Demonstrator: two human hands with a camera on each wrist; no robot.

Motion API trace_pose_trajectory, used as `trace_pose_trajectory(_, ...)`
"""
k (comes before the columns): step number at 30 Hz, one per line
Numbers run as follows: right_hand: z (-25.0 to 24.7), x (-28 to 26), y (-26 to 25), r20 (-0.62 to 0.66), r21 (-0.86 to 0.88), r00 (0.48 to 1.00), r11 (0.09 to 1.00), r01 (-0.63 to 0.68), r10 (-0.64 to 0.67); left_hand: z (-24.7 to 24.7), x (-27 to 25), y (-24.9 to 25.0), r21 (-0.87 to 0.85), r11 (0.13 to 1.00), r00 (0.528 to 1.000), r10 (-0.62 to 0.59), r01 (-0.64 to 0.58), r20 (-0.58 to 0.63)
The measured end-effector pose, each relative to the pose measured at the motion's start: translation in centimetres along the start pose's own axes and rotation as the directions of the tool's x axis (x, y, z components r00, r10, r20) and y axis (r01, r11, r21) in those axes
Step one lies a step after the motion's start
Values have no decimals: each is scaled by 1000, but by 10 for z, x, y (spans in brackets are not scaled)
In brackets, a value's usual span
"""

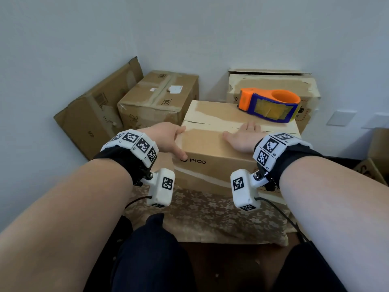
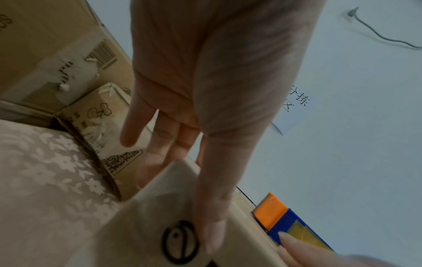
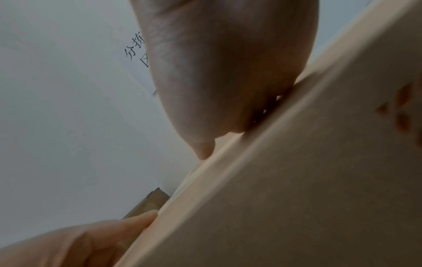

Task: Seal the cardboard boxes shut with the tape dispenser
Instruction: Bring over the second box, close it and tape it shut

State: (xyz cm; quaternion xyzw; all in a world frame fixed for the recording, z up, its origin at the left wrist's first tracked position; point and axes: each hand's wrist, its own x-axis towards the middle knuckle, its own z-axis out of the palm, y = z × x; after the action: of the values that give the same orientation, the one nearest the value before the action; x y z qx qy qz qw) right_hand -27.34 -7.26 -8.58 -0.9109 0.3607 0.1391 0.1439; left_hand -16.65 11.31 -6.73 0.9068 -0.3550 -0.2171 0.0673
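Note:
A brown cardboard box marked PICO [image 1: 219, 144] stands on a flower-patterned cloth, its top flaps folded down with a slit between them. My left hand [image 1: 168, 138] lies against the box's left top corner, fingers straight [image 2: 160, 144], thumb down on the front face by the logo. My right hand [image 1: 244, 135] presses flat on the top near the front edge, palm down [image 3: 228, 81]. The orange and blue tape dispenser [image 1: 271, 104] sits on the box's far right corner, untouched; the left wrist view shows the dispenser's toothed end [image 2: 274, 213].
Behind stand a taped box [image 1: 160, 95], a flattened carton [image 1: 94, 110] leaning on the left wall, and another box [image 1: 273, 85] at back right. More cardboard [image 1: 372, 165] sits at the far right. The patterned cloth [image 1: 202, 216] covers the support before my knees.

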Motion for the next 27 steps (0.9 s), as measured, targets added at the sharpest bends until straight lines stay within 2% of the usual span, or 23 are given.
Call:
trace_pose_trajectory(5, 5, 3, -28, 15, -29, 997, 997, 77, -76, 8, -3, -16, -244, 968, 998, 56, -52, 11)
trace_pose_trajectory(11, 9, 6, -61, 14, -67, 978, 975, 210, -210, 11, -1, -27, -361, 931, 998, 67, -61, 5)
trace_pose_trajectory(18, 12, 6, -91, 62, -136, 918, 908, 395, -391, 11, 2, -37, -402, 913, 994, 93, -65, 52)
trace_pose_trajectory(27, 2, -2, -85, 147, -155, 851, 838, 523, -504, 9, 5, -39, -402, 913, 994, 95, -68, 47)
